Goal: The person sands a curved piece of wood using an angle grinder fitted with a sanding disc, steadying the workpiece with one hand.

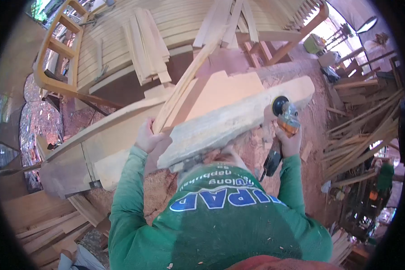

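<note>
My left hand (149,136) is closed around the near end of a long, narrow wooden slat (189,75), which slants away from me up to the right. In my right hand (290,143) is an angle grinder (289,125) with an orange and dark body and a round black disc (280,105) at its far end. Before me lies a thick, pale timber beam (234,120); the disc appears just over its right part, and I cannot tell whether they touch. Behind the beam, flat light boards (227,96) lie partly beneath the slat.
Farther off stands a slatted wooden bench (180,22) with a ladder-like side frame (58,45) and a stack of thin slats (146,45) on it. Wood strips (364,135) pile up at the right. Shavings cover the floor (315,130); offcuts (54,234) lie lower left.
</note>
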Available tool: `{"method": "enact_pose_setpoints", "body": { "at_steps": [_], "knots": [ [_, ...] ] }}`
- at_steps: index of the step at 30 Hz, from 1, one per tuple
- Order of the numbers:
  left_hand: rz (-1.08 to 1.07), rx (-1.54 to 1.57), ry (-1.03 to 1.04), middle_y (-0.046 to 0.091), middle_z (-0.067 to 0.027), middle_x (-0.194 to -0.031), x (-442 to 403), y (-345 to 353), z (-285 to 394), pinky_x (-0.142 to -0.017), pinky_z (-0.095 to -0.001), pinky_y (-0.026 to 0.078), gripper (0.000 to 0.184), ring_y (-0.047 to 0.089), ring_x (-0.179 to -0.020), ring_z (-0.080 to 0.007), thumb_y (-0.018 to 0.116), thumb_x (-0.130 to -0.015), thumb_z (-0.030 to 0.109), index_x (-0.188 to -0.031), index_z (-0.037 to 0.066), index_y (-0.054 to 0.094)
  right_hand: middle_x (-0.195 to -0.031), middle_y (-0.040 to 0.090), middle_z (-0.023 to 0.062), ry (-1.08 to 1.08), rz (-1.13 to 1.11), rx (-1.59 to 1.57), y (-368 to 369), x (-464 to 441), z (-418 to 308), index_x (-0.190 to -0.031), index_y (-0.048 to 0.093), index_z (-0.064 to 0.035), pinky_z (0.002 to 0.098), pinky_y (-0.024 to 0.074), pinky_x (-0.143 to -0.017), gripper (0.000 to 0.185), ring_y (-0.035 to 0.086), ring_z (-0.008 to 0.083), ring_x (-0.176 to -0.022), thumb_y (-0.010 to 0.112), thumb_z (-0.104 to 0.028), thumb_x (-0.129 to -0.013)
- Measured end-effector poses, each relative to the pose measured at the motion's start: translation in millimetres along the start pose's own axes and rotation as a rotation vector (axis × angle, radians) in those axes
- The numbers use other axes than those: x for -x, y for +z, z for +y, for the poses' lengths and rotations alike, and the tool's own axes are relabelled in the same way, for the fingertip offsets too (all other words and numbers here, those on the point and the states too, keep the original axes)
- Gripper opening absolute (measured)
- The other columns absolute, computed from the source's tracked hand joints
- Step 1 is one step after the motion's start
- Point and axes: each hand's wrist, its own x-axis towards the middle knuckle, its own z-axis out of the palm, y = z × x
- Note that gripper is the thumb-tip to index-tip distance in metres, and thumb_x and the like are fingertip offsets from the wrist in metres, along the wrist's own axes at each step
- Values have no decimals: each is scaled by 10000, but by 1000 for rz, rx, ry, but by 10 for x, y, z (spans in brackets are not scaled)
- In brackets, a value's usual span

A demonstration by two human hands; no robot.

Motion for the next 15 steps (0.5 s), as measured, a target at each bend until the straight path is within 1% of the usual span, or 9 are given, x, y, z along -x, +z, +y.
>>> {"method": "enact_pose_setpoints", "body": {
  "at_steps": [1,4,7,8,9,10,12,13,15],
  "knots": [
    [-2,14,-13,688,-144,-1177,146,-9,-52,-995,-372,538,620,690,-1050,-275,842,-742,144,-1287,-15,592,-1219,654,97,26,-15,13,9,86,-1,-1353,522,-19,337,566,-916,636,663,183,-1063,867,-150,-834],
    [14,-277,12,713,-184,-1127,688,-88,191,-972,-381,551,631,701,-1079,-298,864,-752,204,-1283,-15,605,-1222,655,95,117,-63,37,106,375,-74,-1361,526,-18,339,572,-883,624,663,172,-1048,860,-197,-866],
    [-55,-486,167,719,-213,-1125,1031,-251,-150,-951,-425,565,640,715,-1070,-364,869,-756,266,-1282,5,614,-1225,660,93,187,-100,63,337,726,-171,-1368,536,-22,336,570,-852,598,661,161,-1033,832,-271,-913],
    [-67,-501,198,727,-192,-1120,1118,-297,-301,-922,-446,571,651,715,-1048,-376,860,-750,298,-1292,34,615,-1225,663,92,205,-113,74,393,824,-172,-1370,540,-23,334,569,-841,590,660,158,-1028,820,-299,-930],
    [-76,-518,224,734,-171,-1115,1202,-291,-363,-893,-466,577,661,714,-1027,-389,852,-744,329,-1301,64,615,-1208,677,90,183,-139,140,365,883,-159,-1377,556,-30,329,554,-876,567,655,156,-1039,770,-362,-971],
    [-81,-534,247,741,-150,-1110,1287,-325,-497,-864,-486,583,672,714,-1005,-401,844,-738,361,-1311,93,615,-1202,681,89,187,-164,121,429,973,-133,-1379,559,-32,328,546,-896,567,653,157,-1048,762,-373,-975],
    [-127,-574,240,720,-137,-1168,1413,-399,-679,-892,-484,573,674,697,-1053,-387,846,-739,352,-1321,106,611,-1188,687,85,187,-227,73,638,1112,-123,-1383,564,-38,327,531,-934,568,648,159,-1067,745,-396,-983],
    [-148,-598,235,709,-131,-1198,1469,-442,-745,-907,-482,568,675,688,-1076,-380,847,-739,347,-1326,112,609,-1206,689,96,173,-264,132,736,1183,-166,-1404,553,-28,335,510,-984,585,643,170,-1095,741,-390,-985],
    [-103,-661,204,678,-124,-1236,1520,-434,-832,-976,-474,519,687,648,-1147,-354,875,-726,329,-1332,123,625,-1214,690,106,210,-354,250,991,1335,-299,-1418,545,-17,333,510,-983,609,640,171,-1099,745,-390,-980]
  ]
}}
